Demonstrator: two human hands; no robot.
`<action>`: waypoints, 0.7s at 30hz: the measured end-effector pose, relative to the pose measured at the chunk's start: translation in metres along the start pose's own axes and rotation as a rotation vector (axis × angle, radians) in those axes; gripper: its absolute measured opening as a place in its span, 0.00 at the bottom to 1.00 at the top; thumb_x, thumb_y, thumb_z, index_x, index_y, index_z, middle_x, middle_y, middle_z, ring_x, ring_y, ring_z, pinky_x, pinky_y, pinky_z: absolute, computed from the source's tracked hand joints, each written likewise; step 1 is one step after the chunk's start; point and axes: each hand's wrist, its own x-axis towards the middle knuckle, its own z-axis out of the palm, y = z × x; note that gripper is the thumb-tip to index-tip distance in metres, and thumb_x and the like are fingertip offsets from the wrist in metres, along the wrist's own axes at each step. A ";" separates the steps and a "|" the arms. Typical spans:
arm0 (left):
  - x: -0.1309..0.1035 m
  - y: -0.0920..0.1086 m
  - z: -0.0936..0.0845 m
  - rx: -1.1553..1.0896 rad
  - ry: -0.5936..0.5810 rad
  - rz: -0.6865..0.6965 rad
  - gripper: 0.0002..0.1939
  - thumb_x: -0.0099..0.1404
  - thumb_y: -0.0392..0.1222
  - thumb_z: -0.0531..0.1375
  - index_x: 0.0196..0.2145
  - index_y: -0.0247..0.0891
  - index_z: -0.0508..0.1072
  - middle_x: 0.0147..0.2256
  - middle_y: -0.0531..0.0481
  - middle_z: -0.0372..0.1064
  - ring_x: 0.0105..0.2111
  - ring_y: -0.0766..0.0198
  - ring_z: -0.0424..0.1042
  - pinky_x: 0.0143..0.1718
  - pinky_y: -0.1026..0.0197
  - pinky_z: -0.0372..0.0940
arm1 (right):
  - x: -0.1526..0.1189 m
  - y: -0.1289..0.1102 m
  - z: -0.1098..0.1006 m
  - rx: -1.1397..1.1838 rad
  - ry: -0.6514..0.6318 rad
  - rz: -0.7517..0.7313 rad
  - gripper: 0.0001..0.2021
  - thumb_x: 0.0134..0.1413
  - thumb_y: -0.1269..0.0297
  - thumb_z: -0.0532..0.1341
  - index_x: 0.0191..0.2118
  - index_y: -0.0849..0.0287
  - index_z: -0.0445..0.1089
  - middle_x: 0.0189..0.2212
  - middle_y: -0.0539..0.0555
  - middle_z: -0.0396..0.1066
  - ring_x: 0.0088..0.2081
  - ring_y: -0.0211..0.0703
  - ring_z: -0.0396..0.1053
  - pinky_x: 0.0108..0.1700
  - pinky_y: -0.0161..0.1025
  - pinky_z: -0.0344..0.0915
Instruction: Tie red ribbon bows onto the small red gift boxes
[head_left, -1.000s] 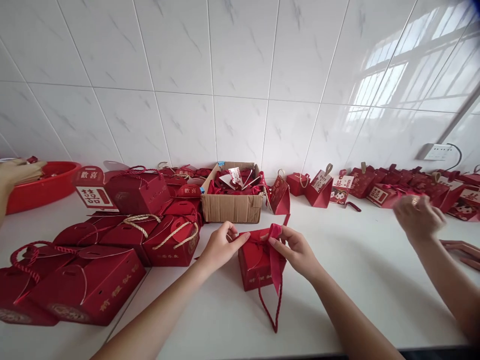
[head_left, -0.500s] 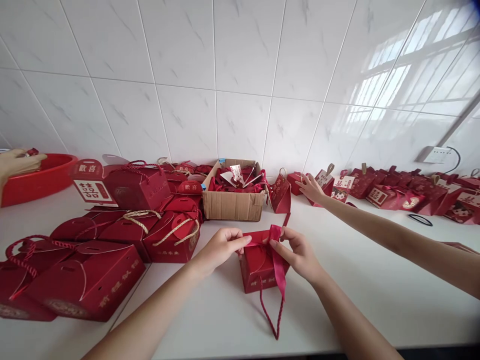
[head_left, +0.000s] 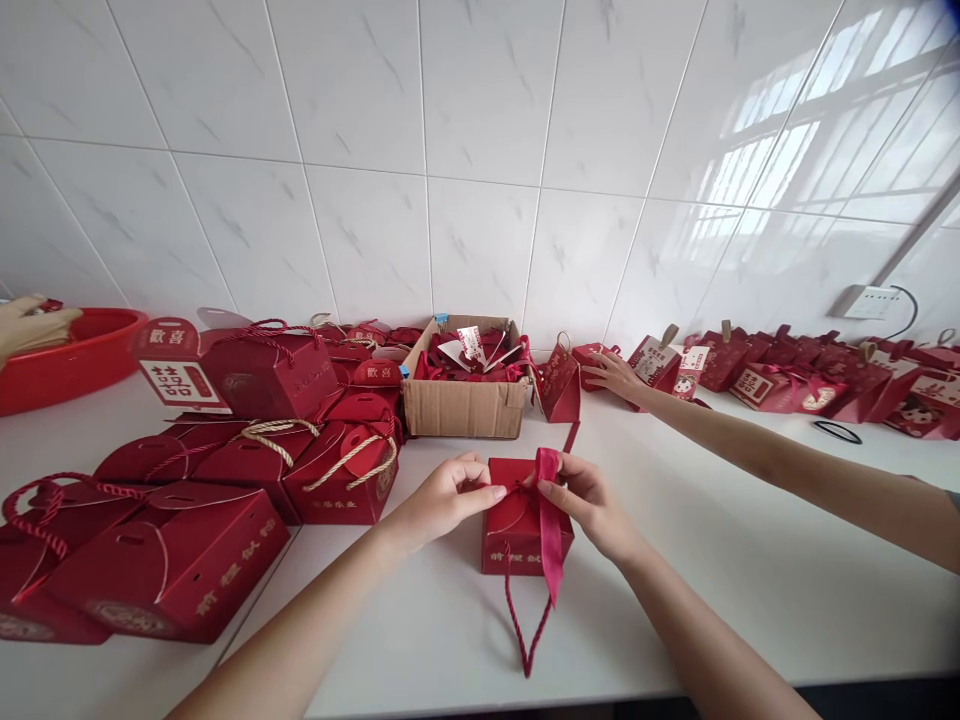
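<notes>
Head view: compared with half a second earlier, noted the red gift box (head_left: 501, 527) turned more squarely toward the lower edge, its rope handle (head_left: 528, 664) swung leftward, and the left hand (head_left: 442, 505) drawn closer to the knot. Found the gift box just below centre of frame, standing on the white table (head_left: 420, 640) between both hands. At its left side, left thumb and forefinger closed together, pinching the ribbon (head_left: 551, 540) near the knot; at its right, thumb and fingers of the right hand (head_left: 600, 508) narrowed on the upper loop of the same ribbon. Observed at right of centre: a co-worker's hand (head_left: 615, 375) covering part of a small red box (head_left: 589, 354), forearm across the right of the frame. Behind the gift box, a cardboard carton (head_left: 463, 410) filled with red items and printed cards (head_left: 471, 343). At lower left, closely grouped finished-looking red boxes (head_left: 172, 560); at far left, a red basin (head_left: 75, 370) beneath another hand (head_left: 37, 325). At right, a row of red boxes (head_left: 795, 360) and a black loop (head_left: 838, 432). Behind all, a glossy tiled wall (head_left: 480, 240) with a socket (head_left: 866, 302) and, upper right, a window reflection (head_left: 757, 160).
</notes>
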 end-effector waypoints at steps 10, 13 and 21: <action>-0.001 0.000 0.001 -0.073 -0.032 -0.029 0.18 0.58 0.47 0.60 0.19 0.36 0.57 0.30 0.55 0.51 0.26 0.70 0.53 0.28 0.63 0.49 | 0.000 -0.003 -0.002 0.135 -0.078 0.046 0.11 0.55 0.55 0.60 0.36 0.58 0.70 0.32 0.53 0.69 0.34 0.43 0.68 0.36 0.38 0.65; -0.001 -0.001 0.001 -0.091 -0.034 -0.026 0.18 0.58 0.47 0.60 0.19 0.36 0.57 0.30 0.55 0.52 0.26 0.70 0.53 0.28 0.63 0.49 | 0.000 -0.004 -0.002 0.164 -0.086 0.047 0.10 0.56 0.56 0.60 0.37 0.57 0.69 0.32 0.53 0.69 0.34 0.42 0.68 0.36 0.38 0.65; 0.001 -0.005 0.004 -0.103 0.037 -0.072 0.19 0.59 0.50 0.58 0.20 0.38 0.56 0.22 0.58 0.49 0.22 0.70 0.47 0.23 0.64 0.44 | -0.003 -0.001 0.000 0.229 -0.014 0.066 0.09 0.56 0.57 0.60 0.35 0.57 0.69 0.29 0.52 0.69 0.31 0.40 0.67 0.35 0.37 0.66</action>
